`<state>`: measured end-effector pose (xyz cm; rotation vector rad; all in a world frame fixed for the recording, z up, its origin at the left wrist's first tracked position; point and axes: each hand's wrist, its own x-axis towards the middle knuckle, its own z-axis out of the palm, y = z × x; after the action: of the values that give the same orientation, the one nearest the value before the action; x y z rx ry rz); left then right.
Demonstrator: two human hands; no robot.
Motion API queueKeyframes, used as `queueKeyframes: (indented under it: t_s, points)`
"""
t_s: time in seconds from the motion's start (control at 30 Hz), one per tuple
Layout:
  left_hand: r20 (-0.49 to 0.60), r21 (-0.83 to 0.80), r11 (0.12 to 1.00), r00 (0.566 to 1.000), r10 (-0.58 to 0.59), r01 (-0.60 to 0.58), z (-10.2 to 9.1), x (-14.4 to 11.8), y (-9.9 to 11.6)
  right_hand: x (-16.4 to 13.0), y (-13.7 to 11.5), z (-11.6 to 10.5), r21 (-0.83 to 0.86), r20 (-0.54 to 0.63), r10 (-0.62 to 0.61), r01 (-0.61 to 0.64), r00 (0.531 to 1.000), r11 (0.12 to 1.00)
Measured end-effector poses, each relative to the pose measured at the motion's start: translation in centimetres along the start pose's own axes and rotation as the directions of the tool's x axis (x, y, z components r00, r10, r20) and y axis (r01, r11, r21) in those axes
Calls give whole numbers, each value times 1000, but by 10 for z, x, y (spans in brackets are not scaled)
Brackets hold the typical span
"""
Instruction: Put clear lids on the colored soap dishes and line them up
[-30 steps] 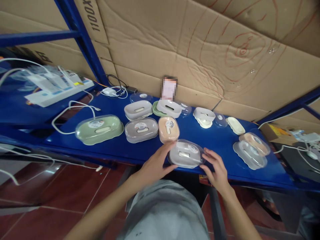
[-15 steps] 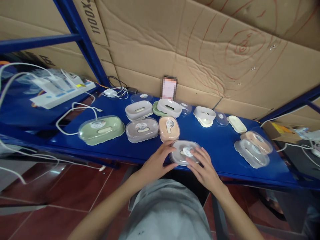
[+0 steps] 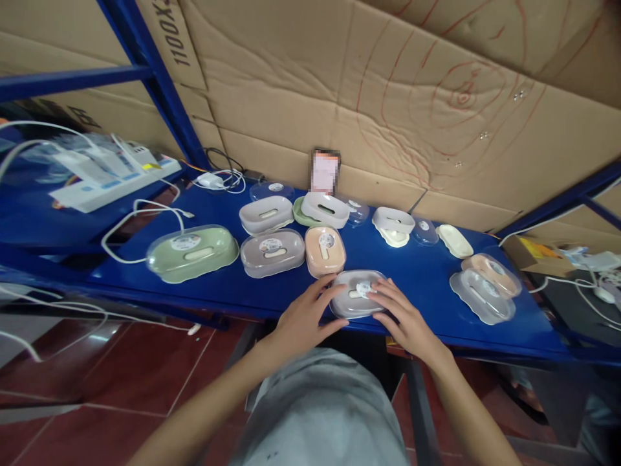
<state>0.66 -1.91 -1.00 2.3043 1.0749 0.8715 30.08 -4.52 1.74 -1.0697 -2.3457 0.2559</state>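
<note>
Both hands were down on the grey soap box (image 3: 356, 293) at the near edge of the blue surface (image 3: 417, 278), right in front of the person. The left hand (image 3: 305, 315) cupped its left end, fingers spread, grip loosely closed round the clear lid. The right hand (image 3: 405, 316) lay over the right end, fingertips (image 3: 376, 294) pressing on the lid beside the round sticker, grip flat and not clenched. Just behind sat a peach soap box (image 3: 325, 250), touching a taupe soap box (image 3: 272, 252), with a green soap box (image 3: 193, 252) further left. Well off to the right lay a loose clear lid (image 3: 481, 296) beside another peach box (image 3: 491, 274). White cables (image 3: 140, 213) trailed at the left.
</note>
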Motion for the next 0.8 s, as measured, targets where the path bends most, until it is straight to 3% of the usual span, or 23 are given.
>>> queueKeyframes:
  t_s: [0.2, 0.43, 0.53, 0.63, 0.8]
  points:
    - [-58, 15, 1000, 998, 7, -6, 3, 2, 1, 12, 12, -10, 30, 29, -56, 55, 998, 998]
    - [-39, 50, 999, 999, 24, -22, 3, 0, -2, 7, 12, 6, -277, -38, -188, 171, 981, 946]
    - [-40, 57, 998, 999, 5, -3, 4, -2, -3, -2, 17, -1, -375, -63, -104, 73, 993, 924]
    - [-35, 58, 998, 999, -14, 16, 3, -2, -4, -12, 32, -28, -491, -91, 71, -107, 993, 865]
    - [-36, 93, 996, 999, 22, -18, 3, -2, -3, -5, 70, -89, -605, -277, 299, -407, 913, 685]
